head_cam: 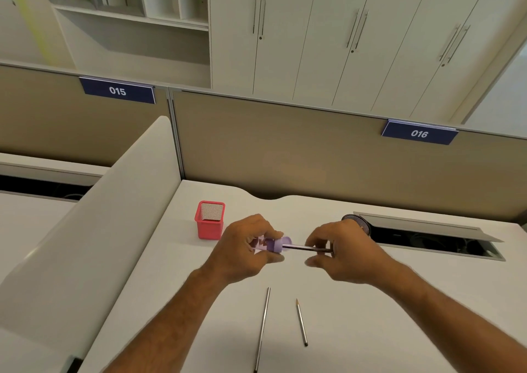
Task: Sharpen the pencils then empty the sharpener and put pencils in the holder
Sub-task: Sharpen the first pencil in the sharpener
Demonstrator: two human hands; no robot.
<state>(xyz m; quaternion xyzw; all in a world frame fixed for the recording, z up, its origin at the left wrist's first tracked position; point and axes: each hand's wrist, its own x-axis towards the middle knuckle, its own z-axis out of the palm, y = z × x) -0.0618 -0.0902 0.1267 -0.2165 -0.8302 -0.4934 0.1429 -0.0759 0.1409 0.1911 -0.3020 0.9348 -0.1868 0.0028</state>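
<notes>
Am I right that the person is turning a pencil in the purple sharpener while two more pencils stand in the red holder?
Not quite. The head view shows the red holder with no pencils in it; the two more pencils lie flat on the desk, near the person. The rest holds: a pencil is in the purple sharpener.
</notes>
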